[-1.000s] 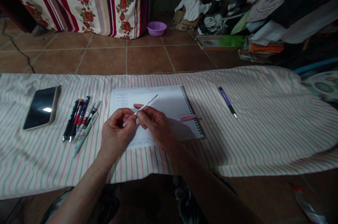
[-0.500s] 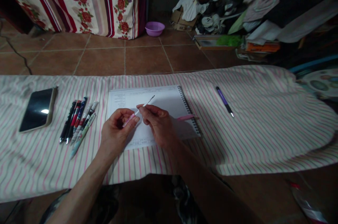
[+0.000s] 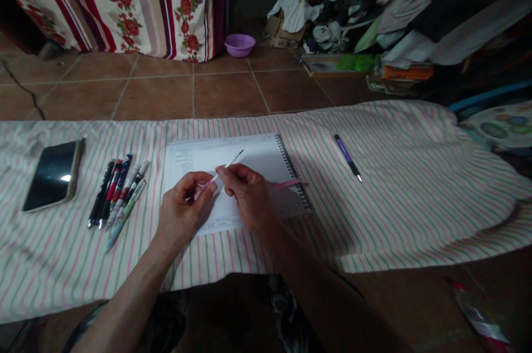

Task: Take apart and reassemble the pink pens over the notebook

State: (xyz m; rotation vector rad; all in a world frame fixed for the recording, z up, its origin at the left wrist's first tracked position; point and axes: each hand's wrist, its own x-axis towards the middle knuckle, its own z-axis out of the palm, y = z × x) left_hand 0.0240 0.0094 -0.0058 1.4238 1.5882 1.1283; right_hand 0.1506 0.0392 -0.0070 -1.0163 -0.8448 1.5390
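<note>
Over a spiral notebook point(image 3: 257, 145), my left hand point(image 3: 180, 203) pinches a pink pen barrel point(image 3: 203, 189) between thumb and fingers. My right hand point(image 3: 248, 193) grips a thin white pen refill point(image 3: 233, 160) with thumb and forefinger, its dark tip pointing up and away to the right. The refill's lower end meets the pink barrel; how deep it sits inside is hidden by the fingers. Partly behind my right hand, a pink pen part point(image 3: 286, 183) lies across the notebook's spiral edge. Printed lines and a table show on the page.
A purple pen point(image 3: 348, 158) lies right of the notebook on the striped cloth point(image 3: 399, 198). Several pens point(image 3: 118, 192) lie side by side at the left, beside a phone point(image 3: 52, 175). Beyond the cloth, a purple basin point(image 3: 240, 45) stands on the tiled floor.
The view has turned slightly to the right, so the surroundings sit a little farther left. Both hands keep nearly the same grip on barrel and refill.
</note>
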